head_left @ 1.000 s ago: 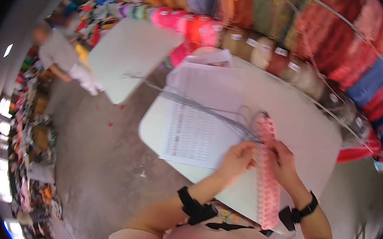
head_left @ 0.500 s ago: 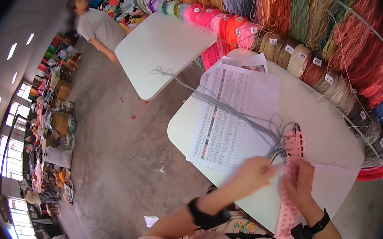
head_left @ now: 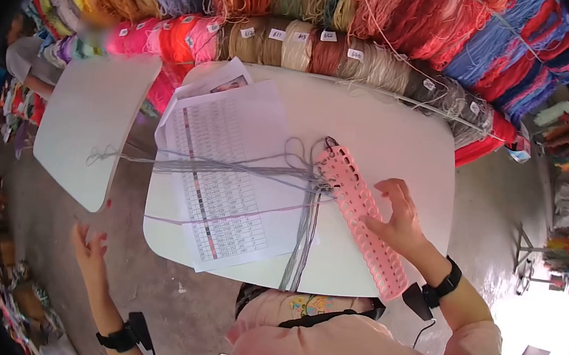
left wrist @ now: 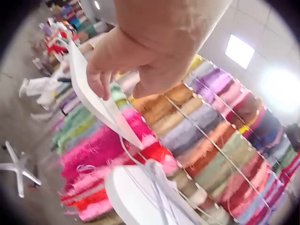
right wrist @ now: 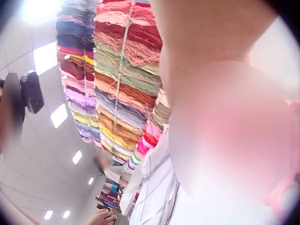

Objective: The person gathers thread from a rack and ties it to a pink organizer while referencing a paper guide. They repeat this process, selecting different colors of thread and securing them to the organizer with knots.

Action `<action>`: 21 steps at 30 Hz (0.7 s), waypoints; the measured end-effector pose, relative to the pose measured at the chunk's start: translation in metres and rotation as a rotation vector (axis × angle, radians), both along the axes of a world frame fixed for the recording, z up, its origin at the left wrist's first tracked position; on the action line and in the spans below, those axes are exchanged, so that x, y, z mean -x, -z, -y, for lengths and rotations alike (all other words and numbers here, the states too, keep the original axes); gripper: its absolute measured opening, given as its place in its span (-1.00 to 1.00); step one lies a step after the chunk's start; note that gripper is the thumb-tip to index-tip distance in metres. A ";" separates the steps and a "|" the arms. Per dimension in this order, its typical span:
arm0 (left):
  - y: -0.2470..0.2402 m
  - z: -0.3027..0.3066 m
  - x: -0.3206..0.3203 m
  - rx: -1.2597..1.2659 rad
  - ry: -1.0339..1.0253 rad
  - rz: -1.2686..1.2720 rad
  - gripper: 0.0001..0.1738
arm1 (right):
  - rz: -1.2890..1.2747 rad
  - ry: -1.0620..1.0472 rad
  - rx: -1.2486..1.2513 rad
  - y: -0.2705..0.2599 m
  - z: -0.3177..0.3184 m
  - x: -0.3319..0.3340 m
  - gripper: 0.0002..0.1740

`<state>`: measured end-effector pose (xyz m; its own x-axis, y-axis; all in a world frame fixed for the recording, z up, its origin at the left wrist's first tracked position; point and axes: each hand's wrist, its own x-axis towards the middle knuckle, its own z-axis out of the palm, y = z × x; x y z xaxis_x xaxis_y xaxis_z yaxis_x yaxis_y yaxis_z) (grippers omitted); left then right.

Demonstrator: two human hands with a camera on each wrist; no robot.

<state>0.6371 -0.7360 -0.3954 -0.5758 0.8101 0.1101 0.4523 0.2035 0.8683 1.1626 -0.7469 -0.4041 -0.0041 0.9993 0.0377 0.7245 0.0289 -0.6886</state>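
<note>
On the white table lies a pink strip [head_left: 363,224] with rows of holes along its edges, slanting toward the near edge. Dark thread is looped through the holes at its far end. Grey threads [head_left: 250,170] run left from that end across the printed sheets, and a bundle hangs down over the near edge. My right hand [head_left: 401,221] is over the strip's right side with fingers spread, the thumb overlapping the strip. Out past the table's left edge, my left hand [head_left: 90,247] is raised with loosely bent fingers and no visible object in it.
Printed sheets [head_left: 223,233] lie under a purple thread [head_left: 253,214]. A second white table [head_left: 88,136] stands to the left, with looped thread ends reaching it. Hanks of coloured yarn [head_left: 298,44] hang along the back. A person [head_left: 29,64] is at the far left.
My left hand has moved from the strip out to the left. The right hand no longer grips the strip. A purple thread now crosses the sheets. The head view has turned right.
</note>
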 end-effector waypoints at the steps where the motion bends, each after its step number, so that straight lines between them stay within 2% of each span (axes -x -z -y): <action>1: 0.002 -0.002 -0.013 -0.009 0.200 -0.083 -0.67 | 0.128 0.013 0.038 -0.006 0.010 0.001 -0.30; 3: -0.008 -0.007 -0.063 0.045 0.574 -0.227 -0.72 | 0.375 0.031 0.112 -0.016 0.025 0.008 -0.27; 4: -0.022 -0.006 -0.097 0.114 0.747 -0.288 -0.74 | 0.392 0.078 0.112 -0.014 0.030 0.014 -0.30; 7: -0.012 -0.012 -0.154 -0.088 1.135 -0.455 -0.79 | 0.339 0.189 0.234 -0.010 0.034 0.018 -0.36; 9: -0.007 -0.012 -0.174 -0.083 1.191 -0.409 -0.78 | 0.355 0.222 0.286 -0.011 0.033 0.019 -0.42; 11: 0.009 -0.009 -0.180 -0.143 1.184 -0.555 -0.74 | 0.395 0.190 0.226 -0.008 0.034 0.018 -0.47; 13: 0.018 -0.005 -0.182 -0.151 1.138 -0.593 -0.70 | 0.217 0.174 0.377 -0.016 0.031 0.016 -0.55; 14: 0.021 -0.004 -0.181 -0.166 1.121 -0.583 -0.70 | 0.213 0.091 0.325 -0.023 0.027 0.017 -0.62; 20: 0.025 0.002 -0.181 -0.224 1.089 -0.492 -0.69 | 0.246 -0.263 0.137 -0.139 -0.046 0.071 -0.80; 21: 0.024 0.002 -0.181 -0.227 1.085 -0.491 -0.69 | -0.074 -0.174 0.063 -0.154 -0.063 0.079 -0.83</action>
